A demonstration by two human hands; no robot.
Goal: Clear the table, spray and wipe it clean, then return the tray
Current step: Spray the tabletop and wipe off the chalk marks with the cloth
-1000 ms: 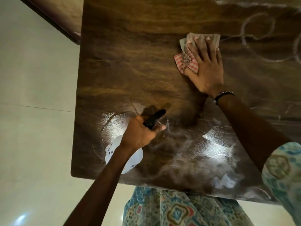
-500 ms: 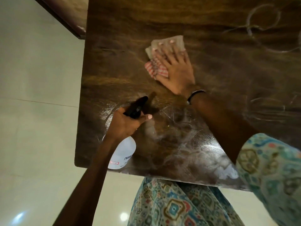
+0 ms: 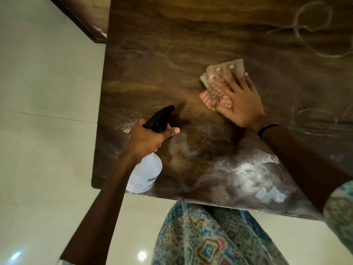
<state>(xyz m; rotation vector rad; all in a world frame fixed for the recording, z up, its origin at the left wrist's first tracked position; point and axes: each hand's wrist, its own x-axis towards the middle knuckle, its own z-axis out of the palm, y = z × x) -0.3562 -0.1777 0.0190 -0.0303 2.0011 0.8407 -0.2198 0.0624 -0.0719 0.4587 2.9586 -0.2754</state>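
The left hand (image 3: 147, 139) is gripping a spray bottle (image 3: 146, 174), fingers curled round its neck, over the worktop's (image 3: 152, 64) near left corner. The right hand (image 3: 240, 98) is pressing a cloth (image 3: 215, 96) flat with straight fingers, farther right on the worktop.

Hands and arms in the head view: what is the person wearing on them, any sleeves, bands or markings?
Both forearms are bare. The right wrist carries a thin dark band just behind the right hand. A teal, cream and pink patterned fabric sleeve covers the right upper arm, matching the patterned garment below the table edge. The left hand and its wrist show no band. No other markings are visible.
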